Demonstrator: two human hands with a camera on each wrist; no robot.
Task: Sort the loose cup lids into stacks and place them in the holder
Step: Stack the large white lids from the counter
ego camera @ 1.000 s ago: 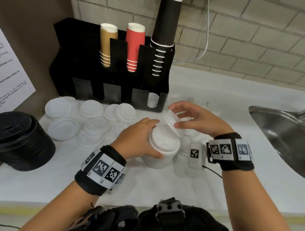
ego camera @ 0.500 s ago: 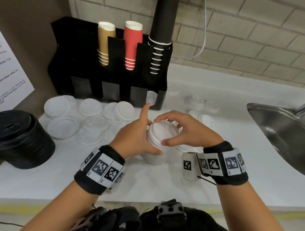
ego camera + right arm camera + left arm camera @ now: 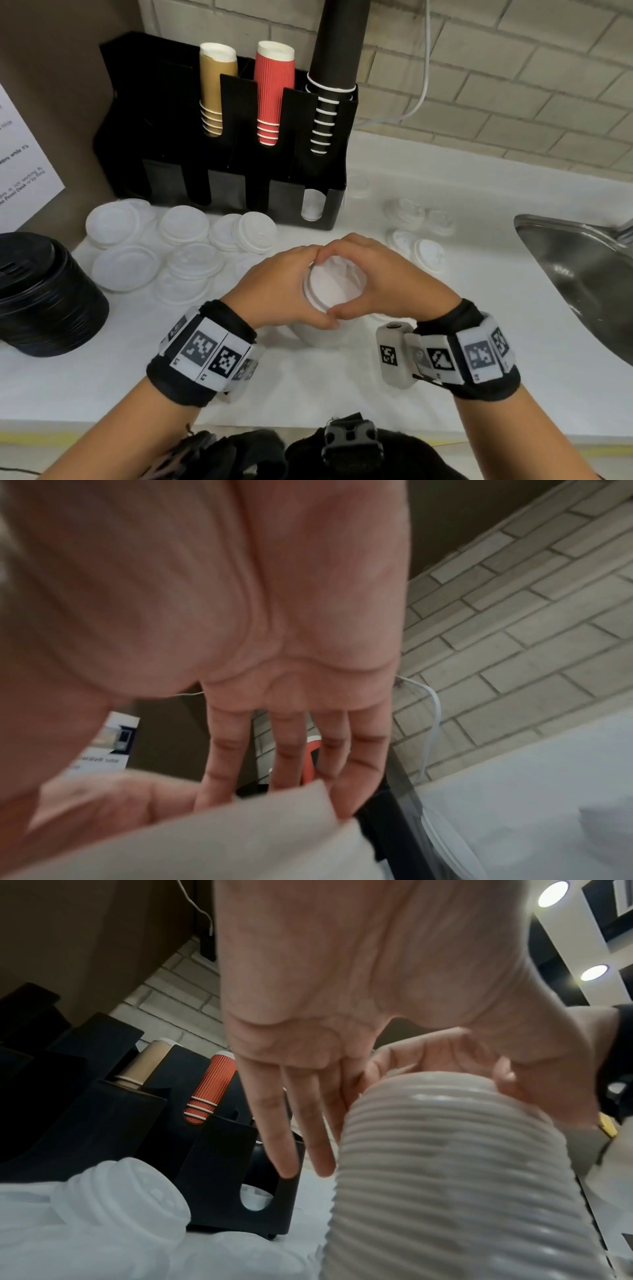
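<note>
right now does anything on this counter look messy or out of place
Yes. White lids lie scattered and overlapping on the counter in front of the black holder, more to its right. Only the holder's rightmost slot shows a lid. Both hands encircle a lid stack.

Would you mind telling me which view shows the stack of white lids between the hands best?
The left wrist view: the lid stack fills it, every ribbed edge countable. The head view shows only its top lid, ringed by the left hand and right hand. The right wrist view gives a blurred edge.
</note>
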